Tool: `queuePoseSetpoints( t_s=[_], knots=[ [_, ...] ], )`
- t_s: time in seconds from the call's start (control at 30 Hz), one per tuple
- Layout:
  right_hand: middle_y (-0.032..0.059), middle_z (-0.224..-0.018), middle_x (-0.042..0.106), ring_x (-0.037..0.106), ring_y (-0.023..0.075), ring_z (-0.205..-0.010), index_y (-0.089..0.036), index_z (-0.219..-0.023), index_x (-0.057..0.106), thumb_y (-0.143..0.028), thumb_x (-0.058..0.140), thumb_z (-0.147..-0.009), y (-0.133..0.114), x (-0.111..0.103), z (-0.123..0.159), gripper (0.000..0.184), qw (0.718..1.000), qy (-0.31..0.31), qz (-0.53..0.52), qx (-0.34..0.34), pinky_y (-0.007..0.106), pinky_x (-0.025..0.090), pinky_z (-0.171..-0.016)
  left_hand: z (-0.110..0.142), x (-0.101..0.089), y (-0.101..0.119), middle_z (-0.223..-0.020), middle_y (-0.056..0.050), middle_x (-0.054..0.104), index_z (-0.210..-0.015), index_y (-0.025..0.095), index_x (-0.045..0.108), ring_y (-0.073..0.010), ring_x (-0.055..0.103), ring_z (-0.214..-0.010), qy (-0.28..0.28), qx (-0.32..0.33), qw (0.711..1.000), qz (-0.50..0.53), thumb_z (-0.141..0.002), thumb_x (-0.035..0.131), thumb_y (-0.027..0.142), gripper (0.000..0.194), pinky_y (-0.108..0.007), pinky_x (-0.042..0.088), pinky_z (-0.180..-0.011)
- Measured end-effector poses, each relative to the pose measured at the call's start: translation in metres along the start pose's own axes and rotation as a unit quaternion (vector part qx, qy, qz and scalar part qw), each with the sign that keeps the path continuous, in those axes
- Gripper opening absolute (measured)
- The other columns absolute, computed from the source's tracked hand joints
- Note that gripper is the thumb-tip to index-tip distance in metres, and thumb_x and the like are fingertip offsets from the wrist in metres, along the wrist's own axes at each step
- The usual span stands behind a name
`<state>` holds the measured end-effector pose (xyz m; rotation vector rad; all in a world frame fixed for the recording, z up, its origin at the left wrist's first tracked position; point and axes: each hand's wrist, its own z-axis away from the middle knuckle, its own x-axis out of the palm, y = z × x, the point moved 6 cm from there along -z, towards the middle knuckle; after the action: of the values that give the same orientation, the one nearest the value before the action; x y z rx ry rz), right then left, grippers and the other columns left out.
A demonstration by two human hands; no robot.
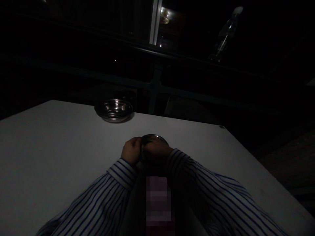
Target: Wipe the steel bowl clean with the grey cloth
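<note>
Head view: metal bowl [153, 135] in hand, dim light

Left hand [131, 151]: grip closed on the bowl's left rim. Right hand [157, 149]: across the bowl, fingers mostly hidden; I cannot tell its grip. Bowl at or just above the white tabletop [71, 144], contact unclear. Nested metal bowls [114, 114] beyond, by far edge.

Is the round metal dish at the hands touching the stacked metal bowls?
Apart. The head view shows bare white table between the round metal dish and the stacked metal bowls, which sit farther back and left.
</note>
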<state>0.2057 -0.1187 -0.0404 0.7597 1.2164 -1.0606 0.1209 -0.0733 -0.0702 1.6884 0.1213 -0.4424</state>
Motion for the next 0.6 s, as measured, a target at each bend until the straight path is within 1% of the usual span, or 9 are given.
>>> queuePoseSetpoints(
  t_s=[0.07,0.17,0.27,0.37,0.43,0.53,0.6],
  knots=[
    [0.012,-0.103,0.064,0.059,0.0196,-0.093,-0.013,-0.098,0.063,-0.024,0.044,-0.08,0.002,-0.006,-0.001,0.028,0.999,0.023,0.005,0.032,0.029,0.042,-0.08,0.001,0.0,0.003,-0.089,-0.01,0.071,-0.089,0.014,0.068,-0.0211,0.064,-0.081,-0.008,0.001,1.0,0.005,-0.077,0.042,0.034,0.035,-0.029,0.049,-0.071],
    [0.0142,-0.1,0.064,0.06,0.0223,-0.09,-0.012,-0.099,0.062,-0.023,0.042,-0.08,0.008,-0.012,0.0,0.03,0.995,0.045,0.014,0.085,0.031,0.044,-0.074,0.004,-0.001,0.007,-0.088,-0.009,0.072,-0.09,0.014,0.068,-0.0202,0.064,-0.079,-0.013,0.001,1.0,0.004,-0.077,0.041,0.033,0.035,-0.027,0.049,-0.069],
    [0.0159,-0.103,0.063,0.06,0.0243,-0.091,-0.012,-0.103,0.06,-0.022,0.04,-0.08,0.011,-0.016,0.002,0.032,0.992,0.054,0.021,0.11,0.033,0.045,-0.072,0.006,-0.003,0.009,-0.088,-0.01,0.071,-0.09,0.013,0.068,-0.0208,0.064,-0.081,-0.006,-0.002,1.0,-0.01,-0.077,0.041,0.031,0.035,-0.028,0.048,-0.073],
    [0.0147,-0.106,0.062,0.059,0.0233,-0.094,-0.013,-0.103,0.061,-0.021,0.04,-0.08,0.008,-0.016,0.002,0.032,0.995,0.039,0.02,0.086,0.032,0.044,-0.075,0.006,-0.003,0.008,-0.09,-0.012,0.071,-0.092,0.011,0.067,-0.0217,0.064,-0.083,0.002,-0.009,1.0,-0.02,-0.077,0.04,0.031,0.037,-0.029,0.048,-0.074],
    [0.0117,-0.103,0.064,0.059,0.0208,-0.093,-0.015,-0.098,0.063,-0.021,0.042,-0.08,0.003,-0.014,0.0,0.029,0.999,0.01,0.013,0.048,0.029,0.043,-0.077,0.005,-0.003,0.006,-0.092,-0.013,0.07,-0.093,0.011,0.067,-0.0228,0.063,-0.085,0.007,-0.013,1.0,-0.026,-0.077,0.039,0.031,0.038,-0.031,0.047,-0.075],
    [0.0071,-0.098,0.066,0.061,0.0172,-0.087,-0.018,-0.092,0.066,-0.023,0.048,-0.078,-0.003,-0.008,0.0,0.023,0.999,-0.044,0.002,-0.009,0.025,0.042,-0.074,0.003,-0.003,0.004,-0.093,-0.014,0.07,-0.092,0.01,0.067,-0.0236,0.063,-0.087,0.008,-0.014,0.999,-0.033,-0.077,0.04,0.031,0.038,-0.031,0.047,-0.077],
    [0.0038,-0.096,0.067,0.061,0.0144,-0.083,-0.02,-0.09,0.067,-0.021,0.053,-0.076,-0.003,-0.005,0.001,0.02,0.997,-0.075,-0.002,-0.027,0.022,0.042,-0.072,0.001,-0.002,0.002,-0.092,-0.013,0.07,-0.092,0.01,0.068,-0.0229,0.063,-0.085,0.002,-0.012,0.999,-0.033,-0.077,0.04,0.032,0.038,-0.03,0.047,-0.076]
  ],
)
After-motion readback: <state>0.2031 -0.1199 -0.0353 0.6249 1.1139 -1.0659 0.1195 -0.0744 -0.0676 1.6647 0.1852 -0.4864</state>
